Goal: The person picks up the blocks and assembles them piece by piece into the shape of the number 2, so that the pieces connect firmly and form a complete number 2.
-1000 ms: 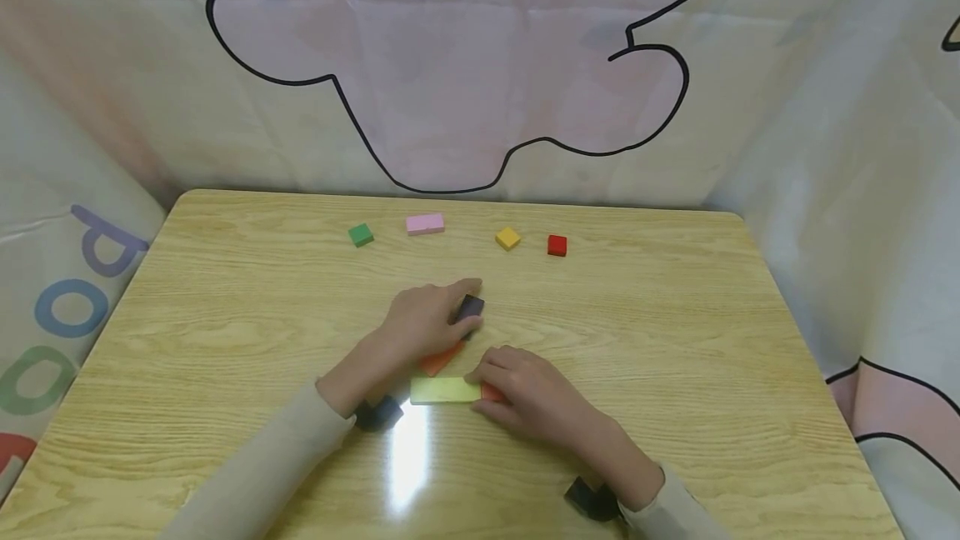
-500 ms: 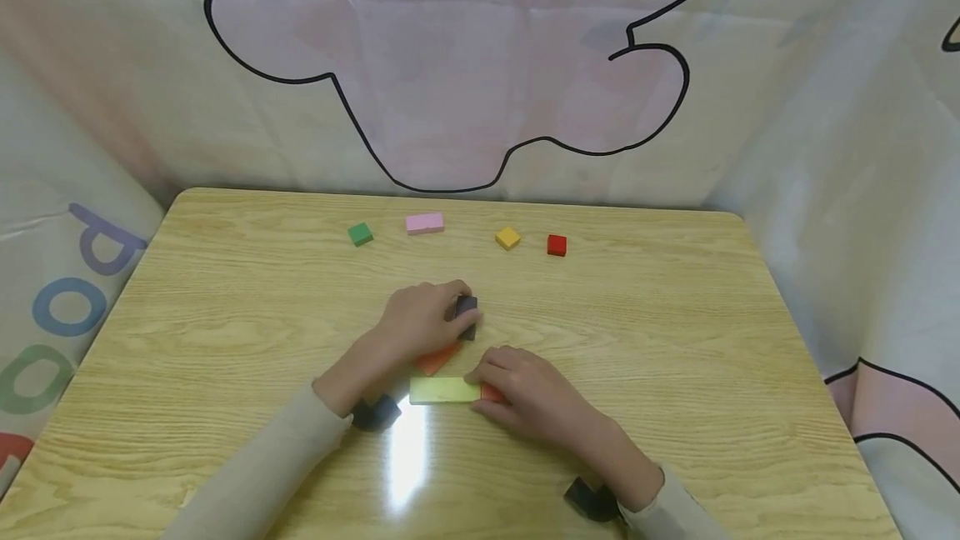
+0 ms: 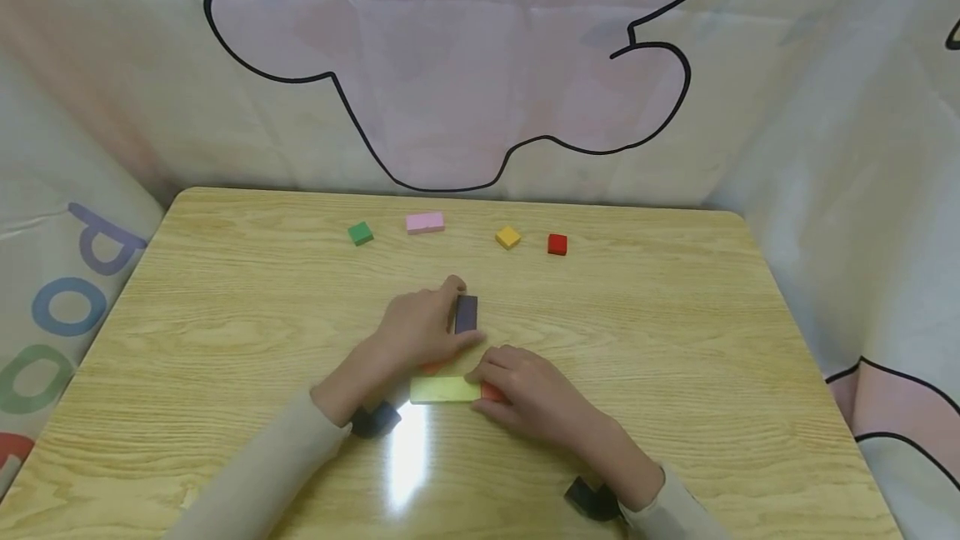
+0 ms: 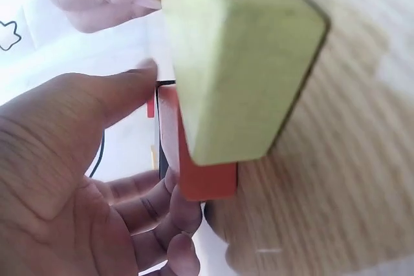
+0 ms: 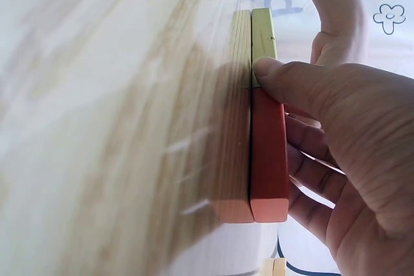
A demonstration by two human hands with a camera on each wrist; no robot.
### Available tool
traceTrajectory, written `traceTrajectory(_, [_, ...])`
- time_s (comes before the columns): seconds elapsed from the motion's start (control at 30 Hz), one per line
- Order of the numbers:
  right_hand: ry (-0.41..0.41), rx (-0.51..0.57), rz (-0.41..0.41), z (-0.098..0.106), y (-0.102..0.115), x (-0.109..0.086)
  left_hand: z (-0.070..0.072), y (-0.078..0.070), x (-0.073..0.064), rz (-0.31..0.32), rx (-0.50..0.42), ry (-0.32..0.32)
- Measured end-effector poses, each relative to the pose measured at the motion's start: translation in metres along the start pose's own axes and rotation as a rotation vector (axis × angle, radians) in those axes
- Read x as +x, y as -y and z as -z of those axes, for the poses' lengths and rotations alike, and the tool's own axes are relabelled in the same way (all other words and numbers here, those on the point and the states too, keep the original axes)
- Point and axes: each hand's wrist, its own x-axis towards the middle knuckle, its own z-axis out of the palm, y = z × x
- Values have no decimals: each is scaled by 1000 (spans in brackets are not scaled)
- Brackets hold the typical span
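- Left hand (image 3: 418, 325): we observed the fingers bent and drawn in to a block's length, the thumb at the near end and the index finger at the far end of the dark block (image 3: 466, 313), which the hand gripped lengthwise.
- Dark block: we found it near the middle of the wooden table (image 3: 675, 340), its long side pointing away from the person.
- Orange block (image 3: 435, 367): we saw only a strip of it below the left hand, between the dark block and the yellow-green block (image 3: 445, 390); whether it touched the dark block, we could not tell.
- Right hand (image 3: 536, 394): we noted the thumb and fingers closed to the width of a block, pinching the yellow-green block beside its joint with the orange-red block (image 3: 492, 392), the latter partly hidden within the hand.
- Joined pair: we saw these two blocks lying end to end and touching, the yellow-green one to the left in the head view.
- Far edge of the table: from left to right we counted a green block (image 3: 361, 233), a pink block (image 3: 425, 223), a yellow block (image 3: 507, 237) and a red block (image 3: 557, 244), all apart.
- Background: we saw a printed cloth (image 3: 450, 90) behind the table.
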Motion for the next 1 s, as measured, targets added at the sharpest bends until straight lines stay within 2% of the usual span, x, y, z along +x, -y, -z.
traceTrajectory(0.37, [0, -1, -2, 0, -1, -1, -5, -4, -6, -44, 24, -40])
traceTrajectory(1.0, [-11, -8, 10, 0, -1, 0, -5, -5, -8, -21, 11, -38])
